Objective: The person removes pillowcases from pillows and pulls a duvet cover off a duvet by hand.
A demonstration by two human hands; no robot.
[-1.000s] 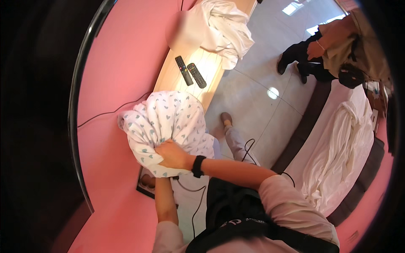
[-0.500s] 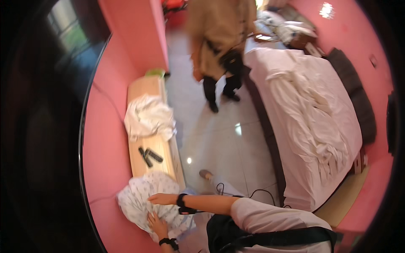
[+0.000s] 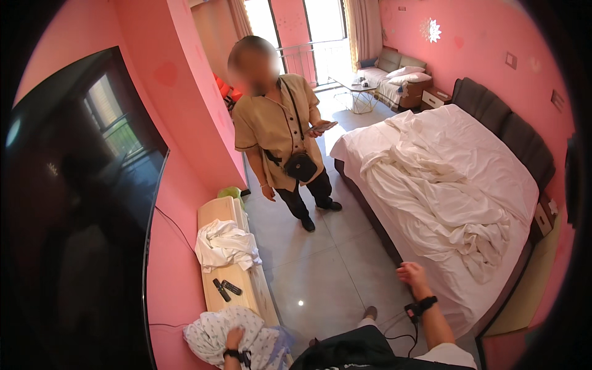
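At the lower left, a bunched white cloth with a small dark print (image 3: pixel 216 330) lies on the near end of a long pale wooden cabinet (image 3: pixel 213 297). My left hand (image 3: pixel 235 337) presses into this cloth, its fingers curled into the folds and partly hidden. Away to the right, my right hand (image 3: pixel 413 276) is raised over the floor beside the near corner of the bed, fingers curled in, with nothing visible in them. Each wrist wears a black band, and a cable hangs near the right one. Two black remote controls (image 3: pixel 226 288) lie on the cabinet just beyond the printed cloth.
A crumpled white cloth (image 3: pixel 227 245) lies farther along the cabinet. A person (image 3: pixel 277 129) stands in the aisle holding a phone-like object. The bed (image 3: pixel 394 203) with rumpled white bedding fills the right. A large television (image 3: pixel 86 203) hangs left; a sofa (image 3: pixel 394 65) and glass table stand far back.
My right hand has left the printed cloth and swung right toward the bed. My left hand stays on the cloth. The view has tilted up, showing the person and windows.
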